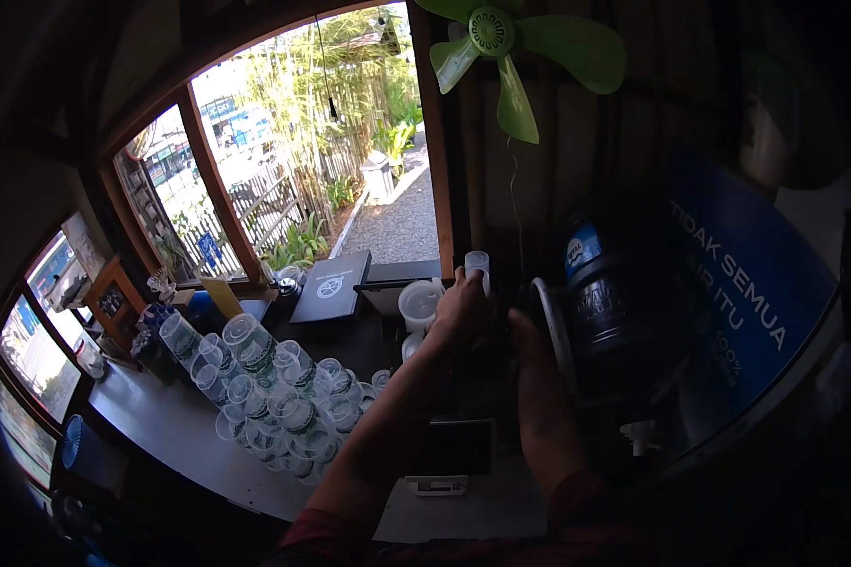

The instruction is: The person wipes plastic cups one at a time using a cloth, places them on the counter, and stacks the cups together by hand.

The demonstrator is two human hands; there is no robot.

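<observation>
My left hand reaches forward over the dark far side of the counter. Its fingers are closed against a clear cylindrical container, which stands up just beyond the knuckles. My right hand is beside it on the right, in deep shadow, close to a pale curved handle or tube. The shadow hides what its fingers do. Directly left of my left hand are white round tubs or lids, partly covered by my forearm.
Tall stacks of clear printed plastic cups crowd the counter at left. A digital scale sits between my forearms. A large water bottle stands at right, beside a blue sign. A green fan hangs above.
</observation>
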